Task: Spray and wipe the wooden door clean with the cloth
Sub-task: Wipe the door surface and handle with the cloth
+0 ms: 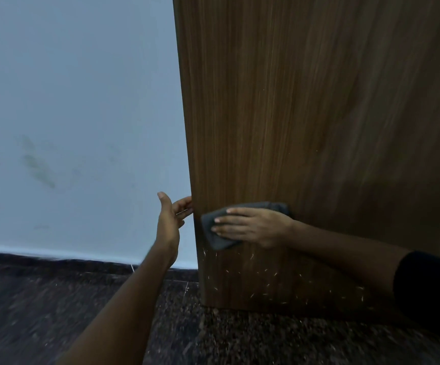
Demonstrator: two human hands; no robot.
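Speckled floor (240, 338) fills the bottom of the frame, and from it two bare forearms reach upward toward the centre. Right of centre, the right hand (253, 226) is laid flat, fingers spread, pressing a grey cloth (213, 233) against the door (319, 114); the cloth is pinned under the palm rather than gripped. Just left of it, the left hand (170, 219) is held open, its fingertips touching or curling round the door's edge, apparently to steady it. The cloth is judged soft, light and limp, best held bunched or flat under the palm so that it is not dragged out from beneath the fingers. The door, filling the right of the frame, is judged stiff, heavy and smooth, liable to swing when pushed, and best braced at its free edge. Pale flecks are seen on its lower part, below the cloth. No spray bottle is in view. Beyond, at upper left, a pale wall (68, 101) with faint smudges is seen.
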